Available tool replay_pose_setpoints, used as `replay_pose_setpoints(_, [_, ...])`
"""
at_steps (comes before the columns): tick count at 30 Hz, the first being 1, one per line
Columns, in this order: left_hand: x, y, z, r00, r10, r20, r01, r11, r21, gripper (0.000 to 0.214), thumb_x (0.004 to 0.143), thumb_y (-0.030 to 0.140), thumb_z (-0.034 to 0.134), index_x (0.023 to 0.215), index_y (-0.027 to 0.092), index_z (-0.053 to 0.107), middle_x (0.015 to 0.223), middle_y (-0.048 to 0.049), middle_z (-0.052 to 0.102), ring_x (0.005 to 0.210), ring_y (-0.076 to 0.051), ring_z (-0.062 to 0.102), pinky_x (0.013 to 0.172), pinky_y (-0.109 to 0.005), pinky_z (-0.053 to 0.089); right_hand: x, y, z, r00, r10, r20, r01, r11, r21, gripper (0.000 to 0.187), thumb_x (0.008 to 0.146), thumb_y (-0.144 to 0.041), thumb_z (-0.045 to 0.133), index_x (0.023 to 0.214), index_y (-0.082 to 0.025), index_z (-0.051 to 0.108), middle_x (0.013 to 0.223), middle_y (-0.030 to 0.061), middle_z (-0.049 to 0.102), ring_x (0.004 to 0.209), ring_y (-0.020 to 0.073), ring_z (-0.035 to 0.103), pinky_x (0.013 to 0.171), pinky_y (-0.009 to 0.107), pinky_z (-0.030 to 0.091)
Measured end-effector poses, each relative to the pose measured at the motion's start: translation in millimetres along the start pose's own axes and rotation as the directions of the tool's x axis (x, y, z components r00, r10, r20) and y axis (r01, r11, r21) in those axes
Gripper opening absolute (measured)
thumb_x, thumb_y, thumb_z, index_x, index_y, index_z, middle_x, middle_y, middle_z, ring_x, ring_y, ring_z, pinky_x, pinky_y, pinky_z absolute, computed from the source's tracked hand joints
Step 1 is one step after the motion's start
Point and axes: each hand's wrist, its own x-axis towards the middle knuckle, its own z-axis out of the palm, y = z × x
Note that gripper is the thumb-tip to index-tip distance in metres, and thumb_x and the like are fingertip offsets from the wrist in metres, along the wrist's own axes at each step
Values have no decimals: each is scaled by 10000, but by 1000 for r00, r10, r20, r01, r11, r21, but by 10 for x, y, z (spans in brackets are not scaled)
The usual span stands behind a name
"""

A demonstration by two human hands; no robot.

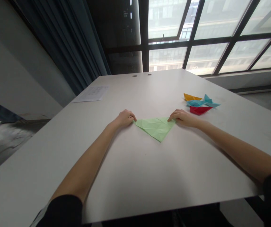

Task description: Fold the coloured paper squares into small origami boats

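Note:
A pale green sheet of paper (156, 126), folded into a triangle with creases across it, lies on the white table with one corner pointing toward me. My left hand (126, 118) pinches its left corner between thumb and fingers. At the opposite corner, my right hand (179, 116) is closed on the paper the same way. The long folded edge runs between both hands, on the far side. The fingertips partly cover the two held corners.
Folded paper boats stand to the right beyond my right hand: a yellow one (192, 97), a red one (199, 110) and blue ones (195, 103). A printed sheet (91, 94) lies at the table's left edge. Windows and a dark curtain (73, 41) rise behind the table (135, 176).

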Motion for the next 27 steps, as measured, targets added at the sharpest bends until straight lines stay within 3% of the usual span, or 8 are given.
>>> replay_pose_setpoints(6, [-43,382,31,996,52,-66,-34,968,247,333,776,420,454,817,190,692,894,-77,652,926,-247,527,844,-393,404,56,-206,-40,999,40,-10,-41,994,-104,338,760,-88,401,954,-186,660,900,60,676,852,204,578,814,358,426])
replay_pose_setpoints(13, [-78,890,288,990,133,-44,-123,978,171,386,853,299,381,1157,123,542,1213,-120,546,1113,-209,483,966,-326,365,122,-549,92,998,47,-29,-50,993,-109,363,869,-310,397,1168,-181,556,1147,104,598,1037,244,533,899,415,406])
replay_pose_setpoints(16, [-114,987,395,995,91,37,-96,983,159,516,875,348,338,1297,58,397,1378,-166,385,1270,-239,344,1043,-360,281,111,-620,165,999,52,-2,-51,995,-89,482,873,-393,390,1287,-155,453,1303,127,490,1175,263,451,980,438,356])
replay_pose_setpoints(20, [-154,1022,458,986,-9,168,-13,991,131,585,904,418,198,1408,121,182,1491,-94,149,1363,-247,137,1075,-452,194,81,-635,233,990,116,82,-110,992,-69,610,889,-486,302,1379,-122,317,1412,147,348,1294,277,317,1053,465,267])
replay_pose_setpoints(27, [-187,991,368,941,-214,263,163,966,203,816,816,649,125,1434,119,62,1497,-94,-17,1366,-314,4,1075,-505,131,69,-637,180,941,245,234,-236,969,-68,742,852,-621,211,1432,-161,162,1481,126,142,1356,301,119,1079,527,133])
